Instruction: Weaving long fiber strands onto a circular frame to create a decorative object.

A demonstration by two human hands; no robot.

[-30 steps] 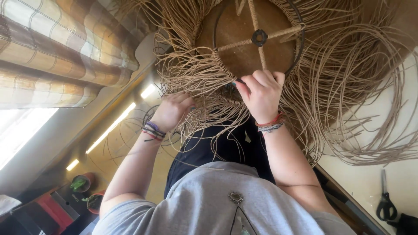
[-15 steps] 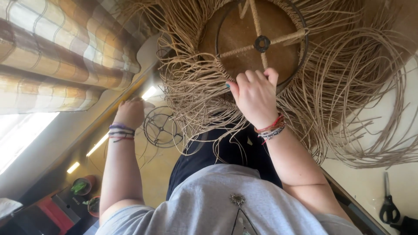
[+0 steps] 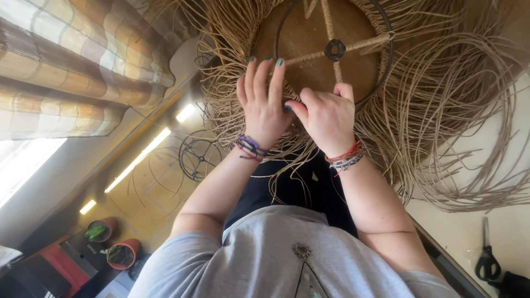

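The left hand (image 3: 264,105) has come back in from out at the side, where it was a moment ago, and now rests on the work next to the right hand (image 3: 327,116); the view has also drawn closer. Both hands sit on the near rim of a round metal frame (image 3: 386,60) with crossed spokes wrapped in tan fibre, its ring hung all round with long raffia strands (image 3: 441,110). The left grip is spread, fingers fanned flat over the strands just inside the ring. The right grip is pressed together, thumb against fingers, seemingly pinching a strand at the rim, though the strand itself is hidden in the mass.

The step in hand looks like tying or tightening a strand onto the ring. The next move probably calls for holding the neighbours flat with the left grip while the right draws its strand snug without tangling.

Beyond the grips the frame's hub (image 3: 334,49) and spokes are bare, giving open room to slide around the ring. To the right, loose strands spill across the pale counter (image 3: 497,243), where black scissors (image 3: 487,259) lie well apart near its edge. Left of the grips, a second, bare wire frame (image 3: 200,155) lies lower down.
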